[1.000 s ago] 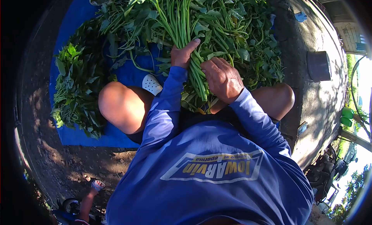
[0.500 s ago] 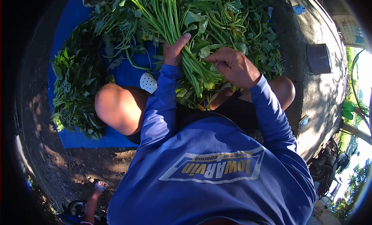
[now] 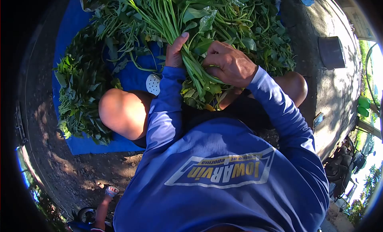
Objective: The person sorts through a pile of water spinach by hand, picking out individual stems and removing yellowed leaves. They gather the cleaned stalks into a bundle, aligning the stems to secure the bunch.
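Note:
My left hand [image 3: 174, 52] is wrapped round a bunch of long green leafy stems [image 3: 169, 20], thumb pointing up along them. The stems look like water spinach and run up to the left. My right hand [image 3: 233, 65] is closed at the bunch's right side, fingers curled against the lower stems; its fingertips are partly hidden. A large heap of loose leafy greens [image 3: 243, 22] lies beyond both hands, with some leaves below the bunch between my legs.
A second pile of greens [image 3: 81, 84] lies on the blue tarp [image 3: 129, 74] at left. A white perforated shoe [image 3: 153, 84] is beside my knee. A grey container [image 3: 332, 52] stands at right. Another person's leg [image 3: 102, 210] and a motorcycle [image 3: 341, 168] are behind.
My right hand has moved left and in against the stems, and its pointing index finger has curled. My left hand keeps its grip, with the bunch shifted slightly left.

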Demonstrator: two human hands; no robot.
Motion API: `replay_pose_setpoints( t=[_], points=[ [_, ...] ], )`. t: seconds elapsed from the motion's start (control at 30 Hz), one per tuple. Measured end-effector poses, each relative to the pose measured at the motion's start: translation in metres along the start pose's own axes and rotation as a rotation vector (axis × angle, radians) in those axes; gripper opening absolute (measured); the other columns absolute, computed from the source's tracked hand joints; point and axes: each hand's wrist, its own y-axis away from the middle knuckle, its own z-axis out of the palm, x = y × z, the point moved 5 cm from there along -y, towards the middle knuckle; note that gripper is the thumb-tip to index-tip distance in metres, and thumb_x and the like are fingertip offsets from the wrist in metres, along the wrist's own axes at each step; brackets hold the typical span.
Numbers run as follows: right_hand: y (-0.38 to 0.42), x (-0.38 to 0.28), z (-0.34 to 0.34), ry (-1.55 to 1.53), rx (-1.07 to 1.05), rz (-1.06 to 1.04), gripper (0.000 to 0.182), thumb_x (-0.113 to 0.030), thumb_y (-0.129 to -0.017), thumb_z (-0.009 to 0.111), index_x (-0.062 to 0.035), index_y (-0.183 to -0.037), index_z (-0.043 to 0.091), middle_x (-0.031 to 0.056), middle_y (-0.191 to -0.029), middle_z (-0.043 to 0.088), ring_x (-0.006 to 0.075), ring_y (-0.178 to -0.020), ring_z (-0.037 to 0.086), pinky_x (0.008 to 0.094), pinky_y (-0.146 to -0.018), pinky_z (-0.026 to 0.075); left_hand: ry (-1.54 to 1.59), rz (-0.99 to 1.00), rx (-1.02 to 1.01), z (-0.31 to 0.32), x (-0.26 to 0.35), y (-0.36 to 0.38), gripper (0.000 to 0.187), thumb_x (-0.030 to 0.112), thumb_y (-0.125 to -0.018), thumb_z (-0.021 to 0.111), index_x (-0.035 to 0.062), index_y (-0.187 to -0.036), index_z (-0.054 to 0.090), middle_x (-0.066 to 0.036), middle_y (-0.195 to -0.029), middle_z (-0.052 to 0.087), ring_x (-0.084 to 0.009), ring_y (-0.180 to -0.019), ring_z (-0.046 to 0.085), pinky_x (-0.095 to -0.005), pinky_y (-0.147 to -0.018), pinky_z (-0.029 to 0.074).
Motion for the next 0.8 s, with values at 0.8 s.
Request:
replay_pose_setpoints(
  t=[0.8],
  points=[
    [0.019,-0.051,-0.041,0.053,0.247,0.336,0.047,-0.033,-0.090,0.078,-0.0012,-0.122,0.065,0.0185,-0.096,0.069,0.0369,-0.091,0.071,0.0455,-0.080,0.057,-0.251,0.303,0.165,-0.009,0.008,-0.015,0.042,0.006,-0.087,0.081,0.0001,-0.126,0.067,-0.009,-0.112,0.074,-0.0208,-0.094,0.073,-0.0378,-0.083,0.063]
  ],
)
